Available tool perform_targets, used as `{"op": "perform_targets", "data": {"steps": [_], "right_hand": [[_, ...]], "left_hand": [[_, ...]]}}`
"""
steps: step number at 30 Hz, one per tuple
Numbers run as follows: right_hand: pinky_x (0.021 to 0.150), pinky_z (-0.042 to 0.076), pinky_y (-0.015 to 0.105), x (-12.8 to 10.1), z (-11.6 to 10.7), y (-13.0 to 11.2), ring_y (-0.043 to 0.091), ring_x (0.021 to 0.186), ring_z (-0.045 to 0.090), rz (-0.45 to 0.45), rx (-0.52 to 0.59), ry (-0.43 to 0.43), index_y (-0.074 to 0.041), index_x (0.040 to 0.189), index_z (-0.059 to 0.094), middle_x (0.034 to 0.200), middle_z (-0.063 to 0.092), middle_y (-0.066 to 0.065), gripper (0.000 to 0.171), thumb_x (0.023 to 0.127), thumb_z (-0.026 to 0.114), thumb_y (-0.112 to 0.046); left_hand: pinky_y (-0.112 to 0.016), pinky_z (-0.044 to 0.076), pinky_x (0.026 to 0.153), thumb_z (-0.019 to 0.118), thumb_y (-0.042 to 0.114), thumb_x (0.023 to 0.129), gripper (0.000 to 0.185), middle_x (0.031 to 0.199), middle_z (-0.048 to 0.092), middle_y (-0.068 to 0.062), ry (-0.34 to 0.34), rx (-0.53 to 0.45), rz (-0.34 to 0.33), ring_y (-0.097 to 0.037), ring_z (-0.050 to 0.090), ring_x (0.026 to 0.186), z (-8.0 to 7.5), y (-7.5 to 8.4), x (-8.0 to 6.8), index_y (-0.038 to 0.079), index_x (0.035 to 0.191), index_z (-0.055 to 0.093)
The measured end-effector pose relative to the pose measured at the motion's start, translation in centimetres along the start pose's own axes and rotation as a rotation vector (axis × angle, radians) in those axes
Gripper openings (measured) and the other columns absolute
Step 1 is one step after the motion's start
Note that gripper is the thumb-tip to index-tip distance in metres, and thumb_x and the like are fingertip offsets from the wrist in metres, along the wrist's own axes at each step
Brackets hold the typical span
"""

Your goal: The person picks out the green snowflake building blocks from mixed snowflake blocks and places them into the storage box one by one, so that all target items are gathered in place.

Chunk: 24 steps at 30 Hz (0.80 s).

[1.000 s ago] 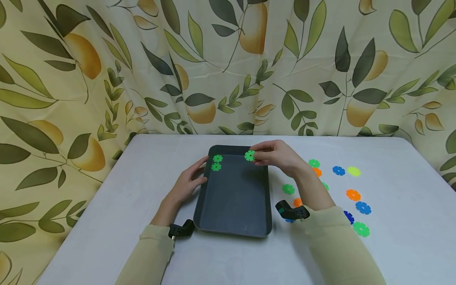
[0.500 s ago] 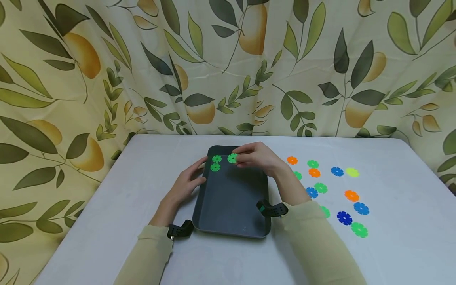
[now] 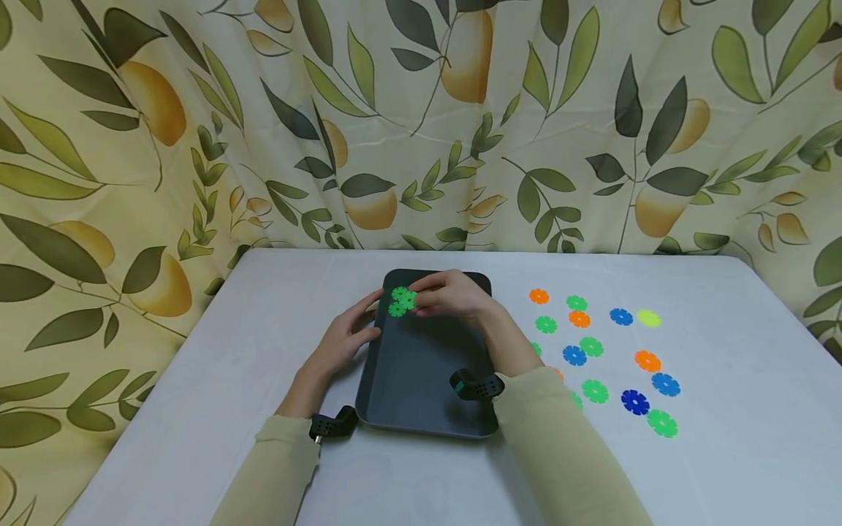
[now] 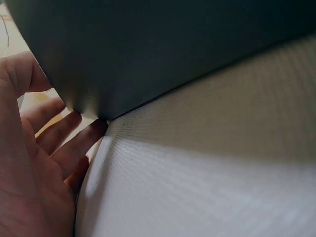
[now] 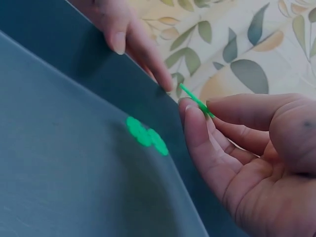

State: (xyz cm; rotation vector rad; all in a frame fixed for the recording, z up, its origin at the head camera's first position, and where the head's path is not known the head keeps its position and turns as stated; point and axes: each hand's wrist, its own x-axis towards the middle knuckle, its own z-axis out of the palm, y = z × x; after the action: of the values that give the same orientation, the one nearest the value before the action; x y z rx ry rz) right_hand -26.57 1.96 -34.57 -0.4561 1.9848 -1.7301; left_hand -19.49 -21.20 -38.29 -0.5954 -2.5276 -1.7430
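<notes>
My right hand point(image 3: 450, 296) pinches a green notched plastic disc point(image 5: 195, 99) between thumb and fingers. In the right wrist view the disc appears nearly edge-on. It is held over the far left corner of a dark grey baking tray point(image 3: 427, 380). Inside that corner two green discs point(image 5: 139, 132) lie flat, one in front of the other. My left hand point(image 3: 340, 340) rests against the tray's left side. In the left wrist view its fairly straight fingers point(image 4: 64, 131) touch the outer wall, with the thumb a little apart from them.
Right of the tray, loose notched discs lie scattered on the white tabletop point(image 3: 723, 351): several green point(image 3: 595, 391), orange point(image 3: 647, 361) and blue point(image 3: 666, 384), and a yellow one point(image 3: 649, 317). A curtain point(image 3: 421, 131) with a fruit and leaf print hangs behind the table.
My right hand has moved left over the tray with the green disc, from the far right corner to close by the two green discs. My left hand has stayed at the tray's side.
</notes>
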Motion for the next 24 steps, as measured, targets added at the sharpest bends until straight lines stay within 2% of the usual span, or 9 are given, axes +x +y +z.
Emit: {"op": "perform_targets", "data": {"steps": [5,13,20,24], "right_hand": [[0.080,0.058,0.033,0.3,0.7,0.3,0.017,0.080,0.069,0.016,-0.023,-0.008,0.015,0.125,0.061,0.110,0.066,0.028,0.033,0.094,0.062,0.004],[0.080,0.058,0.035,0.9,1.7,0.9,0.017,0.077,0.068,0.048,-0.053,-0.031,0.015,0.125,0.062,0.100,0.066,0.019,0.033,0.093,0.062,0.004],[0.077,0.058,0.032,1.2,2.2,1.2,0.016,0.076,0.067,0.080,-0.063,-0.042,0.016,0.126,0.060,0.097,0.066,0.018,0.036,0.092,0.061,0.006],[0.076,0.058,0.031,1.2,2.3,1.1,0.016,0.076,0.067,0.090,-0.080,-0.046,0.015,0.126,0.061,0.099,0.065,0.019,0.036,0.092,0.061,0.006]], "left_hand": [[-0.059,0.029,0.112,0.055,-0.005,0.092,0.062,0.155,0.037,-0.024,-0.005,0.005,-0.009,-0.048,0.043,0.135,0.0,-0.1,0.0,-0.007,0.151,0.038],[-0.059,0.028,0.112,0.056,-0.006,0.091,0.062,0.154,0.038,-0.027,-0.002,0.009,-0.004,-0.049,0.044,0.134,0.0,-0.2,0.1,-0.009,0.150,0.037],[-0.059,0.027,0.113,0.057,-0.005,0.093,0.064,0.156,0.037,-0.023,0.006,0.006,0.004,-0.047,0.044,0.135,0.2,-3.5,0.8,-0.004,0.153,0.037],[-0.056,0.029,0.113,0.059,0.000,0.093,0.064,0.156,0.040,-0.016,0.013,0.016,0.012,-0.042,0.046,0.136,0.1,-4.1,0.9,0.002,0.154,0.039]]}}
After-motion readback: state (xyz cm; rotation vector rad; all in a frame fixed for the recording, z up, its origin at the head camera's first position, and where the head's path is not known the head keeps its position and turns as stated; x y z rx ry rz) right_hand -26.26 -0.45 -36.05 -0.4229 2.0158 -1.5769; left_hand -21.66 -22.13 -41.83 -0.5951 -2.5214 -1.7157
